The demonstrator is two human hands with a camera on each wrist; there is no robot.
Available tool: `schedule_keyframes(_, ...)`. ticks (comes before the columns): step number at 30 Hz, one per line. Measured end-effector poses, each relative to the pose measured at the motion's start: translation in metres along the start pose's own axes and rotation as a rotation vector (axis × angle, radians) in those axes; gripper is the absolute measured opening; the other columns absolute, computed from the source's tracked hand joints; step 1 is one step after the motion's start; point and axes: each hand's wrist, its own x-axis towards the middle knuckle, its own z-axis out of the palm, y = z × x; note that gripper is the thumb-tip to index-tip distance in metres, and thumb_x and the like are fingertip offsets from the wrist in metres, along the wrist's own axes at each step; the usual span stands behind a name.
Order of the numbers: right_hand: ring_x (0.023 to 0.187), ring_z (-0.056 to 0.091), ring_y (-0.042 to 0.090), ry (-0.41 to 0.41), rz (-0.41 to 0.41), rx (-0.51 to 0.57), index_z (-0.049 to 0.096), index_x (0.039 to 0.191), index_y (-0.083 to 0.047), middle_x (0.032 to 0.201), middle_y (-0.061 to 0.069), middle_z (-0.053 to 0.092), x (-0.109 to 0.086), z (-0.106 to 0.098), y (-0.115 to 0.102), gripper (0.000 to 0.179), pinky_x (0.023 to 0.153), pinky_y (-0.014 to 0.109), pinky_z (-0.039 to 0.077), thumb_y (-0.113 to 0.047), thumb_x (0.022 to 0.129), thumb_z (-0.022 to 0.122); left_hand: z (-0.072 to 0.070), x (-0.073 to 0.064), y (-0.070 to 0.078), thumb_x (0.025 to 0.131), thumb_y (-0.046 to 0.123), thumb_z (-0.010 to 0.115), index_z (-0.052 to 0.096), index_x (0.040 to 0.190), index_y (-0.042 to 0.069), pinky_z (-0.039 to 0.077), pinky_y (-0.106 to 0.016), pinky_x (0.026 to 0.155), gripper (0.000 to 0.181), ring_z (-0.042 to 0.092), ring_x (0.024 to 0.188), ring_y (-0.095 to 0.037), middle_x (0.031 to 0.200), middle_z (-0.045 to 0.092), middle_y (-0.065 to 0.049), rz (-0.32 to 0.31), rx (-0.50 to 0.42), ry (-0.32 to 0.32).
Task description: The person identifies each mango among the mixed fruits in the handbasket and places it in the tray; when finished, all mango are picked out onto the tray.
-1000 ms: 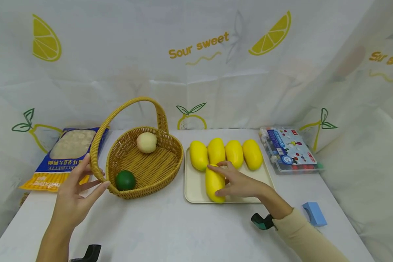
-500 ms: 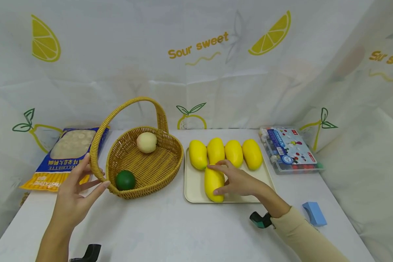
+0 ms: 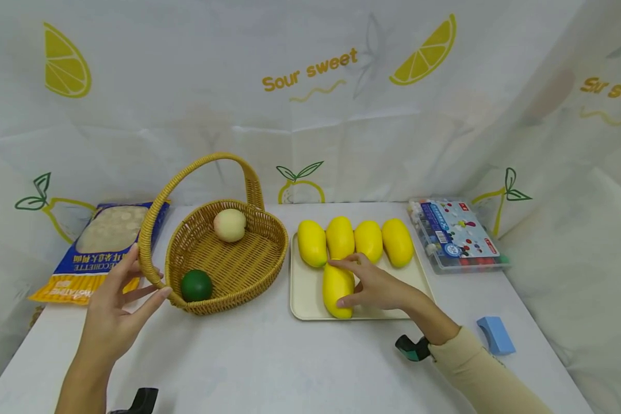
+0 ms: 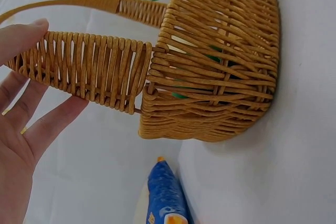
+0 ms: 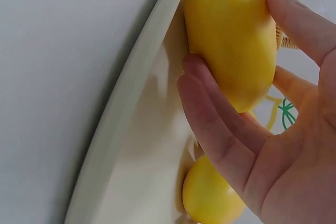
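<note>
My left hand (image 3: 115,316) pinches the base of the tall handle (image 3: 146,233) of a woven basket (image 3: 238,273), which stands on the table. In the left wrist view the thumb lies on one side of the handle (image 4: 94,69) and the fingers on the other. A pale peach-like fruit (image 3: 230,225) and a dark green round fruit (image 3: 196,286) lie inside. My right hand (image 3: 380,286) holds a yellow mango (image 3: 335,294) at the front of a cream tray (image 3: 307,296), thumb and fingers on opposite sides of the mango (image 5: 231,35). Several more mangoes (image 3: 312,242) line the tray's back.
Behind the basket on the left lies a blue and yellow pasta bag (image 3: 100,238). At the back right stands a clear plastic box (image 3: 457,236) of coloured pieces. A blue arch-shaped block (image 3: 497,335) lies near the right edge. White printed cloth hangs behind the table.
The right hand and the mango have shifted very slightly left and back over the tray. The left hand stays on the basket handle; the whole head view has drifted a little.
</note>
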Motion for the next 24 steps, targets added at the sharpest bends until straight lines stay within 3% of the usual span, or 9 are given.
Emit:
schedule_keyframes(13, 0.092, 0.061, 0.019, -0.016, 0.007, 0.054, 0.032, 0.161, -0.029, 0.157, 0.022, 0.027, -0.002, -0.001, 0.003, 0.092, 0.084, 0.026, 0.055, -0.040, 0.085, 0.082, 0.001, -0.002, 0.001, 0.063, -0.034, 0.074, 0.035, 0.157, 0.001, 0.053, -0.003, 0.088, 0.108, 0.057, 0.112, 0.009, 0.121, 0.052, 0.029, -0.023, 0.000, 0.001)
schedule_keyframes(20, 0.096, 0.067, 0.018, -0.004, 0.009, 0.052, 0.028, 0.162, -0.026, 0.163, 0.023, 0.018, -0.010, -0.006, 0.002, 0.094, 0.089, 0.031, 0.060, -0.041, 0.087, 0.081, 0.004, -0.002, 0.000, 0.061, -0.034, 0.074, 0.038, 0.155, 0.000, 0.053, -0.003, 0.087, 0.106, 0.057, 0.110, 0.007, 0.121, 0.056, 0.027, -0.010, 0.004, 0.039)
schedule_keyframes(22, 0.101, 0.068, 0.020, 0.010, 0.017, 0.045, 0.026, 0.163, -0.026, 0.165, 0.022, 0.017, -0.014, -0.006, 0.002, 0.095, 0.091, 0.034, 0.060, -0.042, 0.087, 0.080, 0.005, -0.002, -0.001, 0.070, -0.023, 0.078, 0.038, 0.154, -0.002, 0.052, -0.002, 0.089, 0.095, 0.057, 0.113, 0.005, 0.125, 0.056, 0.024, 0.023, 0.002, 0.059)
schedule_keyframes(24, 0.107, 0.068, 0.022, 0.025, 0.023, 0.027, 0.025, 0.163, -0.026, 0.165, 0.022, 0.016, -0.018, -0.007, 0.002, 0.095, 0.092, 0.036, 0.061, -0.044, 0.088, 0.079, 0.008, -0.002, 0.000, 0.083, 0.002, 0.082, 0.038, 0.153, -0.004, 0.050, -0.003, 0.095, 0.083, 0.054, 0.120, 0.003, 0.132, 0.054, 0.022, 0.060, 0.009, 0.091)
